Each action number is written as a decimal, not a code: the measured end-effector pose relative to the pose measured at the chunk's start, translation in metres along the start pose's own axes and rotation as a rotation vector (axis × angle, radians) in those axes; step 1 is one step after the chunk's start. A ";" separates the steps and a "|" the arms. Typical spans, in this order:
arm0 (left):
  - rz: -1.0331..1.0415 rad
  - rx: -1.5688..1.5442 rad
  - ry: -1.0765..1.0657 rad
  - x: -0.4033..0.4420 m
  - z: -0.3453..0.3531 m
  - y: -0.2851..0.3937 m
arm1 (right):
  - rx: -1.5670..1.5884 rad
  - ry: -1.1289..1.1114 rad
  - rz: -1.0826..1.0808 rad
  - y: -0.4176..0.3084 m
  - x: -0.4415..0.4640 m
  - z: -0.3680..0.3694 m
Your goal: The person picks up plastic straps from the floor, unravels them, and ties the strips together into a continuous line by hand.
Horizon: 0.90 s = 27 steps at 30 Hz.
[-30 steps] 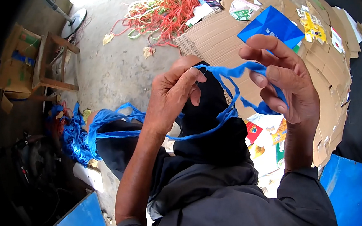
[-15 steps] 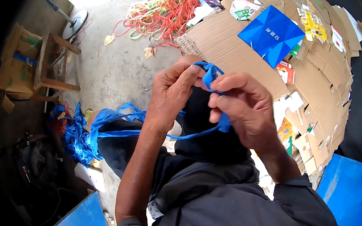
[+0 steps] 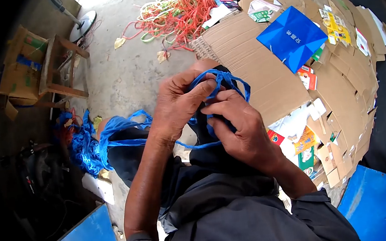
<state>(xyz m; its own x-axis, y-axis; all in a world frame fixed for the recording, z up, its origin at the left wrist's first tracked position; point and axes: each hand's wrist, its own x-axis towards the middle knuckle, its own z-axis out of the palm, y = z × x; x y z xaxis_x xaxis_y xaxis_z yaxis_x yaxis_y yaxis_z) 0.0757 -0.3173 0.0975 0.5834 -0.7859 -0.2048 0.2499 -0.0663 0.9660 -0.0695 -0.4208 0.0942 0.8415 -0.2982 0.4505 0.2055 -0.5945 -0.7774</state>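
The left hand (image 3: 180,104) pinches the blue strip (image 3: 241,85) between thumb and fingers. The right hand (image 3: 240,127) has its fingers curled close beside it, touching the strip; how firmly, I cannot tell. The strip is above the knees, partly hidden by both hands. The cardboard (image 3: 254,61) lies beyond, with a blue bag (image 3: 292,39) on it.

Bright blue strips (image 3: 119,123), tangled red-and-pale-green strands (image 3: 182,12), brown cardboard (image 3: 242,55), dark grey shirt (image 3: 254,226), black trousers (image 3: 129,161)
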 end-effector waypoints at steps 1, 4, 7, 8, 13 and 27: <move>-0.032 0.024 -0.015 -0.002 0.000 0.003 | -0.009 0.003 0.004 -0.002 0.001 -0.006; 0.076 -0.009 -0.038 0.002 0.002 0.001 | -0.016 0.062 -0.022 -0.006 0.007 -0.025; 0.226 0.185 -0.030 0.003 0.001 0.000 | -0.139 0.227 -0.052 0.001 0.021 -0.037; 0.250 0.192 -0.020 0.004 0.002 0.000 | -0.164 0.256 -0.039 0.011 0.027 -0.038; 0.286 0.230 -0.012 0.005 0.005 0.008 | 0.199 -0.048 0.265 0.037 0.041 -0.040; 0.619 0.679 0.186 0.018 0.002 0.000 | 0.878 -0.103 0.612 0.043 0.031 -0.040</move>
<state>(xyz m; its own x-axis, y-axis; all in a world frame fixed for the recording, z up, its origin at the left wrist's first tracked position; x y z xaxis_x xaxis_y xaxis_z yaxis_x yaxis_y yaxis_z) 0.0844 -0.3325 0.0945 0.5909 -0.6939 0.4115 -0.6168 -0.0598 0.7848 -0.0550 -0.4859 0.0920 0.9528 -0.2746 -0.1292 -0.0122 0.3907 -0.9204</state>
